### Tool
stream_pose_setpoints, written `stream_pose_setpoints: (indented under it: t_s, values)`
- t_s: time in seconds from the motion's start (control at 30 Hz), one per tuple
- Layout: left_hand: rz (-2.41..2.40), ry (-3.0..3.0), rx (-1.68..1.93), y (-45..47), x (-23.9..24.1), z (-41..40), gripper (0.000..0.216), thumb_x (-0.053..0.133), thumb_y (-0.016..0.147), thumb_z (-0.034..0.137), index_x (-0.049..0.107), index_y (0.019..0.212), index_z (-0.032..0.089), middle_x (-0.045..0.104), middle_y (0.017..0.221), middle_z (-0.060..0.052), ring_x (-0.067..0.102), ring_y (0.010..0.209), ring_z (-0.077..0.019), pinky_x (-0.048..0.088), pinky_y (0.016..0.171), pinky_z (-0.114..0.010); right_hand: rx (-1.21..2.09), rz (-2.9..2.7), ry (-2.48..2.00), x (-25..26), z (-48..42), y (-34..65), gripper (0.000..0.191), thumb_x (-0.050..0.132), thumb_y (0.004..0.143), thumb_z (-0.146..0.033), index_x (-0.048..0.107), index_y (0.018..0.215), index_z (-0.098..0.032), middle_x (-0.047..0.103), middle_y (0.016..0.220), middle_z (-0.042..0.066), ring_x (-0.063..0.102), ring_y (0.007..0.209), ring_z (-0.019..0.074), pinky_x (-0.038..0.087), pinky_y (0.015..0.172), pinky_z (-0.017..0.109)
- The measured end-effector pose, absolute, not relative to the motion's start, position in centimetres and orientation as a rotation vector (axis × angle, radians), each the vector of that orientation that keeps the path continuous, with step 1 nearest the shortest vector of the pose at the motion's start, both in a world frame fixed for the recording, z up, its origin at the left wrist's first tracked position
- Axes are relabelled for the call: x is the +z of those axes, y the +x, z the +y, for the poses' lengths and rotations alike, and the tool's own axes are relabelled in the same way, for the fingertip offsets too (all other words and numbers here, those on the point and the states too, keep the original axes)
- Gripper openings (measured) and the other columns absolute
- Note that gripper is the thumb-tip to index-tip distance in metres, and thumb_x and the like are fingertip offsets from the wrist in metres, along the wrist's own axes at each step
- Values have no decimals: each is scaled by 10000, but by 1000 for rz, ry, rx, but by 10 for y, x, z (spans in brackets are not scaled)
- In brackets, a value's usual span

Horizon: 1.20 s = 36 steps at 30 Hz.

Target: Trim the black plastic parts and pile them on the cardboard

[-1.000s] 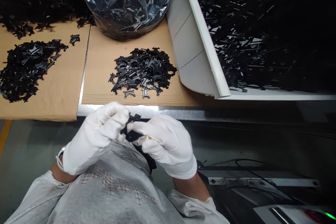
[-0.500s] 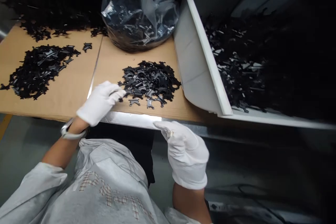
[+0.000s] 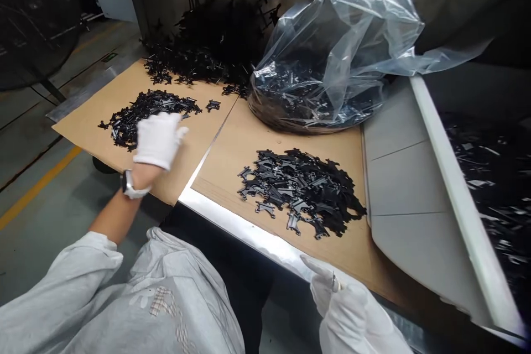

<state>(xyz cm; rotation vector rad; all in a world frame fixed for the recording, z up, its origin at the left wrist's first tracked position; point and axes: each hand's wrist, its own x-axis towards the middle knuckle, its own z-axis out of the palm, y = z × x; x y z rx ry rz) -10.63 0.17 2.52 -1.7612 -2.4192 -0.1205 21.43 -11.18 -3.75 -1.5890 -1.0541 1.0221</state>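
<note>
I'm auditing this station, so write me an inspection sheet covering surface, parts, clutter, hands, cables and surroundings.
Surface: cardboard sheets, with a metal edge at the front.
Job's things: black parts in a left pile and a right pile.
Clutter: single part beside the left pile; back heap; plastic bag holding dark parts.
Hands: gloved left hand at the left pile, contact unclear; gloved right hand near the metal edge with a small object, unidentifiable.
Cables: none plainly seen.
Surroundings: white bin of dark parts at right; yellow floor line at left.
</note>
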Motion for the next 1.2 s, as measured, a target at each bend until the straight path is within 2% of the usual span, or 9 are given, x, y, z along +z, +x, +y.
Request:
stream_pose_setpoints:
  t_s: [0.13, 0.37, 0.5, 0.67, 0.8, 0.9, 0.97, 1.07, 1.2]
  values:
    - [-2526, -1580, 155, -160, 22, 1, 361, 442, 870, 345, 643, 1089, 140, 630, 1057, -208, 567, 979, -382, 355, 743, -418, 1068, -1056, -1496, -44, -108, 209, 259, 678, 811, -432, 742, 924, -207, 767, 964, 84, 731, 880, 273, 633, 774, 398]
    - [-2444, -1615, 163, -167, 11, 7, 355, 386, 848, 256, 675, 974, 92, 629, 989, -231, 539, 964, -388, 317, 748, -441, 994, -1090, -1503, -61, -110, 220, 166, 679, 819, -350, 730, 957, -273, 748, 1044, 63, 708, 961, 281, 606, 883, 460]
    - [-2374, -1663, 169, -170, 8, 8, 385, 356, 864, 277, 660, 977, 70, 611, 983, -233, 514, 982, -388, 305, 768, -453, 1064, -1095, -1477, -64, -112, 225, 217, 630, 854, -358, 740, 984, -224, 746, 1053, 98, 709, 974, 281, 633, 810, 418]
    - [-2355, -1600, 66, -172, 20, 3, 390, 297, 883, 277, 635, 962, 99, 605, 972, -211, 519, 949, -366, 308, 749, -443, 1152, -1093, -1370, -60, -108, 223, 250, 672, 810, -403, 747, 953, -212, 763, 983, 99, 730, 873, 267, 638, 697, 356]
    - [-2322, -1708, -436, -143, 37, -12, 230, 387, 827, 250, 596, 816, 154, 615, 826, -120, 546, 835, -276, 357, 754, -396, 1119, -1157, -1318, -33, -96, 193, 283, 657, 817, -445, 738, 956, -213, 745, 836, 65, 698, 707, 201, 591, 580, 290]
    - [-2311, -2055, -903, -94, 41, -30, 109, 449, 750, 206, 556, 746, 182, 585, 706, -33, 533, 663, -169, 410, 674, -299, 1018, -1181, -1189, -6, -85, 160, 292, 725, 767, -403, 714, 1001, -228, 612, 623, -27, 523, 496, 100, 480, 460, 204]
    - [-2244, -2375, -1077, -57, 42, -44, 76, 470, 722, 205, 544, 710, 190, 555, 657, 2, 494, 580, -128, 394, 592, -259, 1003, -1206, -1189, 8, -77, 142, 285, 743, 758, -355, 697, 1009, -229, 650, 714, -17, 546, 563, 98, 492, 516, 202]
    - [-2210, -2674, -1346, -14, 43, -59, 92, 509, 693, 220, 485, 610, 190, 459, 563, 32, 403, 525, -102, 337, 545, -248, 1103, -1226, -1089, 17, -69, 131, 173, 729, 768, -354, 681, 858, -214, 677, 770, -4, 616, 689, 120, 531, 649, 231]
    - [-2565, -2819, -2056, 10, 35, -64, 245, 571, 780, 378, 505, 660, 175, 476, 652, 23, 410, 581, -95, 351, 571, -235, 1311, -1083, -1002, 15, -73, 143, 260, 675, 810, -444, 628, 724, -203, 607, 677, -18, 568, 617, 107, 510, 611, 245]
